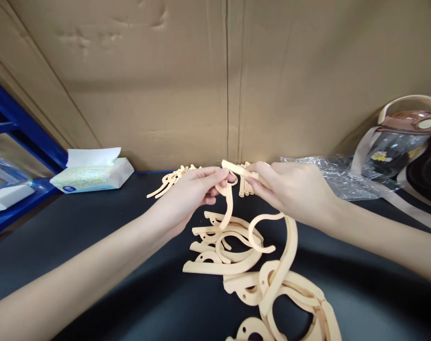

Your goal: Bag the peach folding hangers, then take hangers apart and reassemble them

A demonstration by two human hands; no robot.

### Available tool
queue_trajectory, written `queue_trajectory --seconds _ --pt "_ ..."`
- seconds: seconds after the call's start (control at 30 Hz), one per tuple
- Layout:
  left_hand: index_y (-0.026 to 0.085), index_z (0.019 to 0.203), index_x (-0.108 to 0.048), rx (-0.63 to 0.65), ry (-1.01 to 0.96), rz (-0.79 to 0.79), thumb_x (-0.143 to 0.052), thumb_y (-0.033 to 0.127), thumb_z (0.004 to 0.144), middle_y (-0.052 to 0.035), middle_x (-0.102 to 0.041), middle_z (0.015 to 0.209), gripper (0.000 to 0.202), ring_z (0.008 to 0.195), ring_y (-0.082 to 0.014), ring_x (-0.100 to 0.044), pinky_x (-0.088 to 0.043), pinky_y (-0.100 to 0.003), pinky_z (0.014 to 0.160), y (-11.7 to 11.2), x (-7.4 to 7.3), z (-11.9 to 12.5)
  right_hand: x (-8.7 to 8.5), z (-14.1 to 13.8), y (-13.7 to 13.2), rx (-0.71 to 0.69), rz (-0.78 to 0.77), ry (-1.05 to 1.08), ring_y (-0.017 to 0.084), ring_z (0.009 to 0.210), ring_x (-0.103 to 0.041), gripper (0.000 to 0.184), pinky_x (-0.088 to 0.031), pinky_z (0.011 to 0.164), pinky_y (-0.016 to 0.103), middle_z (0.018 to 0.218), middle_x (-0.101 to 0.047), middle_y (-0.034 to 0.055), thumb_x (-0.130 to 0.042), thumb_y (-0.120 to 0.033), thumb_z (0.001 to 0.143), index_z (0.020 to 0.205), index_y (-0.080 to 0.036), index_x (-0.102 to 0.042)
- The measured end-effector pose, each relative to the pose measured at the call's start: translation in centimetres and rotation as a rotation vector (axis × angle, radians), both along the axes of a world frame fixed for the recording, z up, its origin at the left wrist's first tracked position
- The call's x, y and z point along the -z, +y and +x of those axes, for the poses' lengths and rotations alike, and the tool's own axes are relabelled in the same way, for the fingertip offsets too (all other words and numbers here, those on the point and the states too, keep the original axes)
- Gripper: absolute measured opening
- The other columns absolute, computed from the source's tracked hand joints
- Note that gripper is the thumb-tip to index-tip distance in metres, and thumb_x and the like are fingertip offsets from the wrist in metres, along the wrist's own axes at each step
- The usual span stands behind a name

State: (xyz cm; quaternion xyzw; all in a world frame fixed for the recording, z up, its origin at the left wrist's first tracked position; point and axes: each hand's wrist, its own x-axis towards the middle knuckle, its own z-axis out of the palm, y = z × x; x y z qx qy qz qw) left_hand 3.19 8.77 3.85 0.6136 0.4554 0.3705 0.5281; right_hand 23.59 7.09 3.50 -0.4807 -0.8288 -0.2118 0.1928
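Cream folding-hanger frames (pixel 283 267) heaped at lower centre look joined, while mid-frame your left hand (pixel 201 187) pinches a hook piece (pixel 228 206) and your right hand (pixel 298 187) clamps an arm piece (pixel 233 167) between thumb and fingers, apparently unfinished, with loose hooks (pixel 172 177) left of centre seemingly remaining

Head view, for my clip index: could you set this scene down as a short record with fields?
left hand: pinches a curved cream piece
right hand: grips a bar-like cream piece
nearer the camera: overlapping pile of cream parts
beyond the left hand: thin cream pieces, partly hidden
far left: tissue pack, sheet sticking out
far right: clear bottle, crumpled clear plastic
surface: black tabletop
backdrop: brown cardboard
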Motion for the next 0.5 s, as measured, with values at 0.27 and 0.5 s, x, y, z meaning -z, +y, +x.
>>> queue_trajectory --seconds 0.27,0.5 --pt "0.019 0.070 -0.052 -0.042 0.502 0.637 -0.045 0.032 0.094 0.0020 -0.049 0.068 0.028 0.067 -0.0153 -0.045 -0.032 -0.028 0.064 1.5 -1.4 0.6 -1.3 -0.4 1.6 0.053 -0.229 -0.167 0.017 0.042 -0.045 0.014 -0.020 0.045 0.029 0.054 -0.059 0.0039 -0.043 -0.016 0.093 0.099 -0.013 -0.055" --pt "0.019 0.066 -0.061 -0.092 0.632 0.666 -0.045 0.038 0.091 0.0003 -0.054 0.063 0.035 0.064 -0.0170 -0.048 -0.031 -0.029 0.062 2.8 -0.1 -0.4 -0.6 -0.6 3.3 -0.209 -0.644 0.272 0.013 0.055 -0.056 0.031 -0.039 0.060 0.025 0.057 -0.060 -0.0004 -0.032 -0.019 0.101 0.076 -0.019 -0.051"
